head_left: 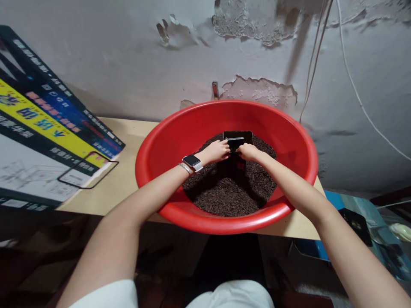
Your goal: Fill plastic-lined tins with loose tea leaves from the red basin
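Note:
A wide red plastic basin [150, 162] holds a bed of small dark-brown grains [224, 199]; their exact kind is unclear. Above the far part of the grains, a dark flat rectangular object [248, 137] with a pale shiny bar across it is between my hands. My left hand [218, 151], wearing a watch at the wrist, has its fingers closed at the left end of this object. At the lower right of it is my right hand [248, 151], fingers curled in on it. The undersides of both grips are hidden.
The basin stands on a light wooden table [125, 132], overhanging its front edge. Printed boxes [48, 128] lean at the left, beside a thin black wire frame [88, 187]. Behind is a peeling wall with hanging cables [356, 85]. A blue-covered surface [335, 200] lies at the right.

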Demonstrator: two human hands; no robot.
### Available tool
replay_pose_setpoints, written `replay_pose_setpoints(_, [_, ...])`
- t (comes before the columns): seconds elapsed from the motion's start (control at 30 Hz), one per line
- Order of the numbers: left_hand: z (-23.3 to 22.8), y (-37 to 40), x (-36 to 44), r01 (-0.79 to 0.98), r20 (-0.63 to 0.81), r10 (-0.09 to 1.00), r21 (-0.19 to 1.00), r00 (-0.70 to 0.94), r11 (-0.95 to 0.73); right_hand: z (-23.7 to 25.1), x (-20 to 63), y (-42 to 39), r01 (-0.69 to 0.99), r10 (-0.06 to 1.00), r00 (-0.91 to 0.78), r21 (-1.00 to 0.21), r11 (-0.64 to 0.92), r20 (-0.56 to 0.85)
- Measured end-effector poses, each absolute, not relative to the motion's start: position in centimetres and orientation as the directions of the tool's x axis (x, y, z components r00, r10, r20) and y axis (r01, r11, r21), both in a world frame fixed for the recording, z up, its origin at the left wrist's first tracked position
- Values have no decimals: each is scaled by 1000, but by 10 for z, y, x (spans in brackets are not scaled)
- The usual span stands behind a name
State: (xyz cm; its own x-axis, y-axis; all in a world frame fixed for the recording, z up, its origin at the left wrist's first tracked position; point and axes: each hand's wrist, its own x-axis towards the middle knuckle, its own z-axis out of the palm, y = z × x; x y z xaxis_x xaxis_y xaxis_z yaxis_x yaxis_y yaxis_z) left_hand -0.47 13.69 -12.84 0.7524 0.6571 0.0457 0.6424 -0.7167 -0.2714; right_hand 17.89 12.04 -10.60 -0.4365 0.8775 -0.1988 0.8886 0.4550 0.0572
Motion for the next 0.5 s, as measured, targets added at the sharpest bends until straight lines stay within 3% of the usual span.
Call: replay_pose_setpoints(0.5, [-107, 118, 5, 589, 9, 595, -157, 804, -793, -120, 186, 111, 925, 923, -333, 120, 359, -195])
